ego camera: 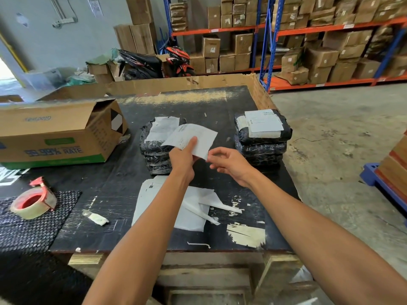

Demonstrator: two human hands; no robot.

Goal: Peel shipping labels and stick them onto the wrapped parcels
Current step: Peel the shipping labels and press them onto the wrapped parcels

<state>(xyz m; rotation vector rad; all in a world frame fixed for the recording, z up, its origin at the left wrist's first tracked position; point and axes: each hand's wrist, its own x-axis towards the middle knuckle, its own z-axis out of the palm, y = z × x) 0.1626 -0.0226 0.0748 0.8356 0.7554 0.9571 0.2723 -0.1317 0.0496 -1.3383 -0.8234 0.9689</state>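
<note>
Shipping label (193, 137) is up in the air over the black tabletop (123, 188), held out in front of us above the near edge of the left stack of wrapped parcels (155, 156). Our left hand (184, 158) has the grip on it: thumb on top of the sheet, the other fingers tucked under, pinching the lower edge. Our right hand (230, 162) is right at the label's bottom corner with fingers loosely curled, thumb and forefinger close to the paper's tip, but we honestly can't tell if it's actually pinching it or just touching.

That left stack already has a white sheet (163, 128) lying on its top parcel, partly behind the label we're holding. Well off to the right sits a second stack of black parcels (262, 146), and its top one has a label stuck flat on it (263, 123).

Closer to us, under our forearms, there's a mess of white backing papers (193, 208), a few of them curled or creased. To the left, a roll of clear tape in a red dispenser (34, 200) rests on a dark mesh mat (33, 225), with a little scrap of tape (97, 217) just beside the mat. An open cardboard box (57, 135) lies on its side at the left of the tabletop. Shelving with cartons (319, 40) and two motorbikes (158, 61) fill the background.
</note>
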